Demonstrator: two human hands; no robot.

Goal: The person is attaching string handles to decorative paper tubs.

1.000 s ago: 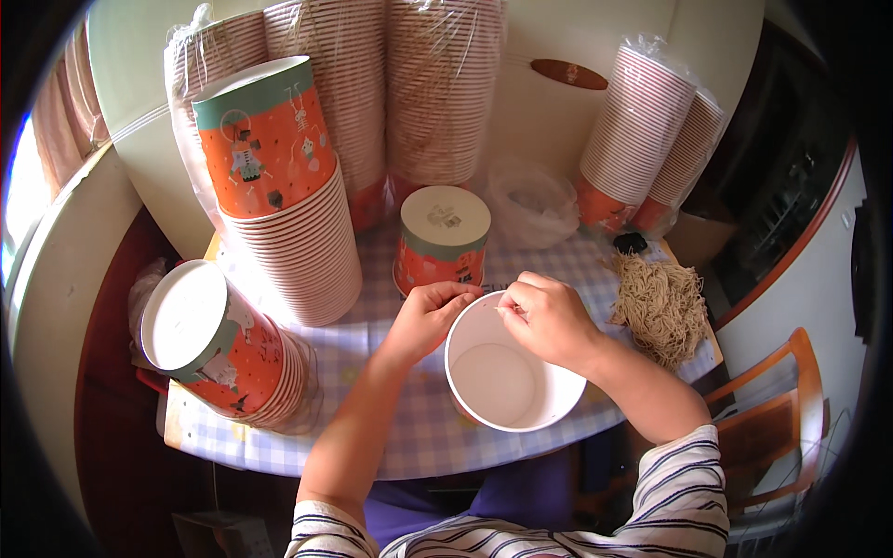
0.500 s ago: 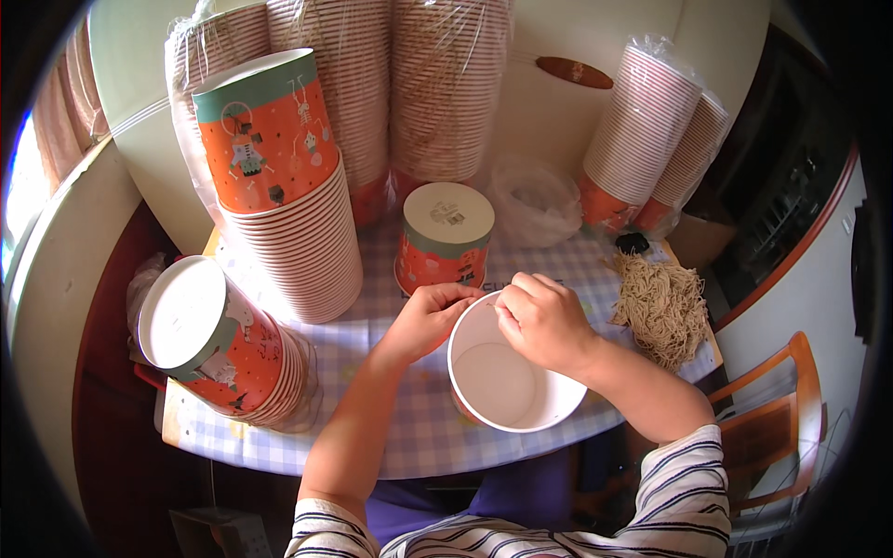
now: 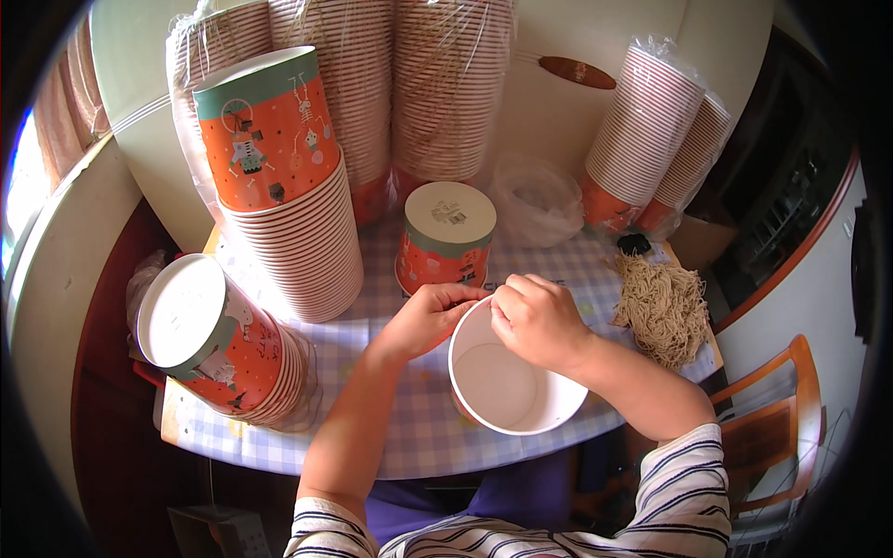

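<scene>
An open paper bucket [image 3: 502,381] with a white inside stands on the table in front of me, its mouth tilted toward me. At its far left rim, my left hand [image 3: 431,319] is closed in a pinch against the outside. My right hand [image 3: 538,318] reaches over the mouth, fingers curled together at the inside of the same rim, close to the left fingertips. Whatever is between the fingers of either hand is too small or hidden to make out. Just beyond stands an upside-down orange and green paper bucket [image 3: 446,246].
Nested bucket stacks stand at the left [image 3: 288,251] and near left [image 3: 237,349]. Bagged stacks rise behind [image 3: 446,93] and at the back right [image 3: 642,130]. A crumpled plastic bag [image 3: 535,200] and a heap of beige cords [image 3: 659,307] lie rightward on the checked tablecloth [image 3: 372,446].
My right hand has shifted slightly left along the inner rim, nearer to my left fingertips. The left hand and the bucket have hardly moved.
</scene>
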